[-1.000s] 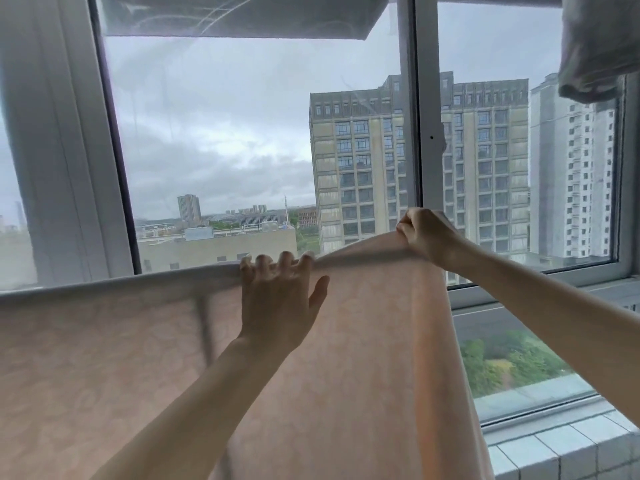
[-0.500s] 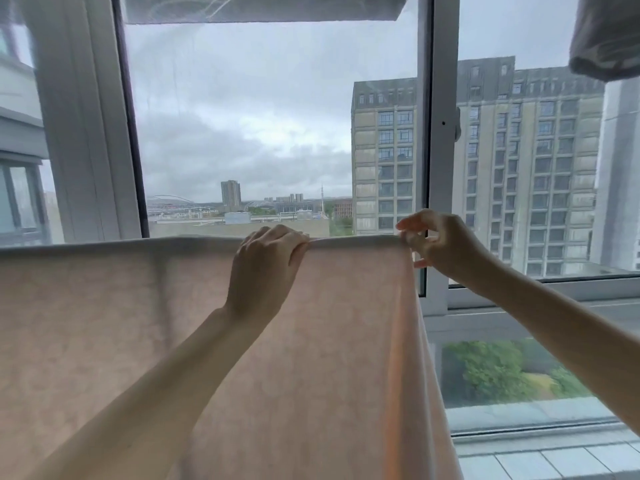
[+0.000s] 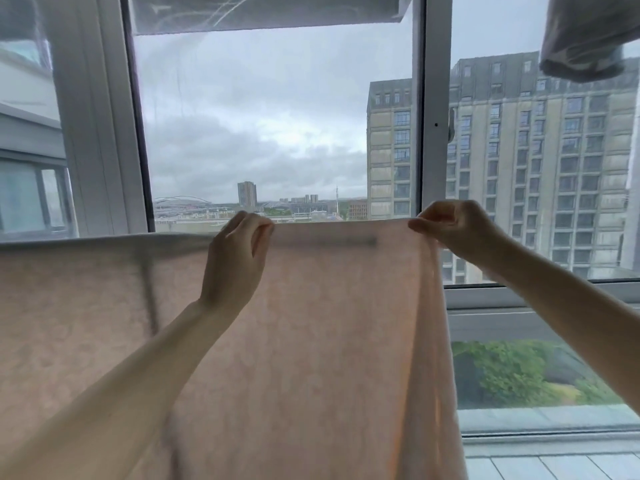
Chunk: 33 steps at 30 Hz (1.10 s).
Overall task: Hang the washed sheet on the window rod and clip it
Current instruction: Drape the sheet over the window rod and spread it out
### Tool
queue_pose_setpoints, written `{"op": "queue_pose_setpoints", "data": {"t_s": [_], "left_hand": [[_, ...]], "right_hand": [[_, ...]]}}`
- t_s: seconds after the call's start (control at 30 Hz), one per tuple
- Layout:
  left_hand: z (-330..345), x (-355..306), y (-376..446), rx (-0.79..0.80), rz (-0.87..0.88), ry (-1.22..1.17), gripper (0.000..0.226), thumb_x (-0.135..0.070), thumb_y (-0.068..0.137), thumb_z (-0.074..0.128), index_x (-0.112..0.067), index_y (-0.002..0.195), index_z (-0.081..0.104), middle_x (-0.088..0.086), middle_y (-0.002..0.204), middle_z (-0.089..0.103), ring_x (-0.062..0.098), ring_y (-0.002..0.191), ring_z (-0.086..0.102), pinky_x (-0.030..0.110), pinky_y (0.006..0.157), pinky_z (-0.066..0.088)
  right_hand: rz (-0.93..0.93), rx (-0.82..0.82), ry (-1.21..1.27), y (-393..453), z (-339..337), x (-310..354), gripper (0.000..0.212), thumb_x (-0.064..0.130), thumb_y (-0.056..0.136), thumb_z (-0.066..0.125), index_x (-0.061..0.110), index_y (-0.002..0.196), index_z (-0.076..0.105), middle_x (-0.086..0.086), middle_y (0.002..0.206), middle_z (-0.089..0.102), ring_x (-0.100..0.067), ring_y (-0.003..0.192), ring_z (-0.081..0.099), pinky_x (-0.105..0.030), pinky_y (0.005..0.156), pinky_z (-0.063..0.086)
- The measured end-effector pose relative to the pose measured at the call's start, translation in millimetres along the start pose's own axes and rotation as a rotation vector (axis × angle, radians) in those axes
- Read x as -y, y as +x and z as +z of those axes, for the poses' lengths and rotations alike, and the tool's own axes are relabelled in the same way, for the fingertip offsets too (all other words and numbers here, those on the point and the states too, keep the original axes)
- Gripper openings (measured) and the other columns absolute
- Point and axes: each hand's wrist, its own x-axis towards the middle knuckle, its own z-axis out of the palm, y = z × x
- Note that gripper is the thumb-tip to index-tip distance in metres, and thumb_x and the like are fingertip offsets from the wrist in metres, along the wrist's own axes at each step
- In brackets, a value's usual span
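Your forearms rose from the bottom corners, both reaching up and forward toward the top of the sheet [image 3: 311,341].

Left arm: came in from lower left, angled up to the right, wrist straight. Your left hand [image 3: 232,258] showed its back to the camera, fingers curled over the sheet's top edge, thumb on the near side, pinching the fold.

Right arm: came in from the lower right edge, angled up to the left. Your right hand [image 3: 457,226] sat at the sheet's upper right corner, thumb and fingertips pressed together on the edge, the other fingers curled above.

Sheet: pale pink, thin enough to let light through. Top edge ran level across the view from the left border to your right hand, taut between the two hands. It hung straight down from that line, filling the lower left and centre; the right side fell in long vertical folds. A dark horizontal bar showed through the fabric just below the top edge between your hands; whether that was the rod, I couldn't tell.

Behind: the window [image 3: 427,133], with a white upright post and a sill at lower right. A grey cloth [image 3: 588,39] hung at upper right. Beyond the glass, a tall building [image 3: 540,161] under overcast sky.
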Motion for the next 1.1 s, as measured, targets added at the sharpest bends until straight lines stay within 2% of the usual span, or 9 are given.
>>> {"op": "queue_pose_setpoints", "data": {"t_s": [0.07,0.2,0.27,0.37,0.5,0.63,0.8,0.97,1.1], "left_hand": [[-0.2,-0.4,-10.9,-0.021,0.092,0.086,0.012,-0.013,0.096,0.057,-0.006,0.090,0.065,0.005,0.085,0.062,0.020,0.081,0.056,0.033,0.075,0.045],[2.5,8.0,-25.0,0.063,0.177,0.237,0.015,-0.018,0.095,0.055,-0.011,0.089,0.066,0.003,0.093,0.062,0.029,0.090,0.058,0.039,0.081,0.043],[2.4,6.0,-19.3,0.109,0.131,0.237,0.014,-0.020,0.095,0.055,-0.013,0.090,0.065,0.000,0.096,0.061,0.026,0.092,0.057,0.039,0.081,0.044],[1.4,2.9,-7.1,0.159,0.083,0.233,0.008,-0.019,0.091,0.062,-0.015,0.098,0.064,-0.001,0.099,0.062,0.026,0.094,0.056,0.039,0.078,0.048],[0.0,6.7,5.3,0.195,0.054,0.192,0.007,-0.020,0.086,0.070,-0.016,0.092,0.069,-0.004,0.095,0.065,0.022,0.090,0.058,0.033,0.072,0.047],[0.3,7.9,9.3,0.172,0.044,0.161,0.003,-0.018,0.084,0.072,-0.016,0.083,0.070,-0.004,0.084,0.064,0.022,0.082,0.060,0.036,0.067,0.050],[2.6,7.1,10.9,0.163,0.020,0.159,0.004,-0.019,0.086,0.068,-0.019,0.082,0.070,-0.007,0.083,0.064,0.019,0.083,0.061,0.034,0.068,0.049],[3.9,4.4,15.1,0.121,-0.027,0.152,0.004,-0.020,0.089,0.064,-0.019,0.085,0.067,-0.006,0.085,0.065,0.019,0.084,0.061,0.034,0.070,0.048],[7.6,2.9,27.4,0.142,-0.081,0.132,0.004,-0.023,0.089,0.062,-0.021,0.086,0.064,-0.006,0.084,0.066,0.017,0.077,0.061,0.029,0.066,0.042]], "right_hand": [[-0.031,-0.038,0.009,-3.8,2.7,0.3,0.009,0.019,0.087,0.067,0.011,0.087,0.066,0.002,0.077,0.064,-0.009,0.072,0.060,-0.015,0.067,0.047],[-0.046,0.221,-0.271,-12.1,12.2,-19.3,0.008,0.007,0.089,0.064,0.007,0.093,0.071,0.002,0.082,0.067,-0.010,0.077,0.063,-0.035,0.088,0.054],[-0.070,0.188,-0.330,-12.9,15.3,-21.3,0.010,0.004,0.088,0.064,0.008,0.090,0.073,0.002,0.081,0.068,-0.004,0.072,0.061,-0.032,0.083,0.055],[-0.034,0.200,-0.237,-15.6,26.5,-4.7,0.008,0.011,0.092,0.060,0.008,0.095,0.067,-0.005,0.088,0.070,-0.018,0.072,0.066,-0.014,0.057,0.051],[0.044,0.439,-0.254,-20.7,47.2,14.3,0.022,0.035,0.092,0.057,0.013,0.089,0.060,-0.009,0.086,0.070,-0.019,0.074,0.069,-0.022,0.061,0.056],[-0.030,0.274,-0.350,-22.3,64.7,12.2,0.022,0.027,0.093,0.062,0.007,0.096,0.068,-0.007,0.087,0.072,-0.018,0.071,0.069,-0.035,0.076,0.057],[0.072,0.255,-0.287,-22.3,74.6,6.5,0.018,0.030,0.091,0.063,0.012,0.092,0.061,0.000,0.083,0.065,-0.016,0.076,0.065,-0.029,0.074,0.054],[0.180,0.118,-0.103,-21.1,67.5,3.9,0.019,0.011,0.096,0.054,0.016,0.078,0.058,-0.013,0.085,0.070,-0.025,0.077,0.069,-0.045,0.077,0.058],[0.124,-0.030,-0.074,-3.4,57.8,8.3,0.009,0.012,0.096,0.053,0.008,0.091,0.060,-0.014,0.090,0.066,-0.032,0.081,0.065,-0.050,0.077,0.056]]}}
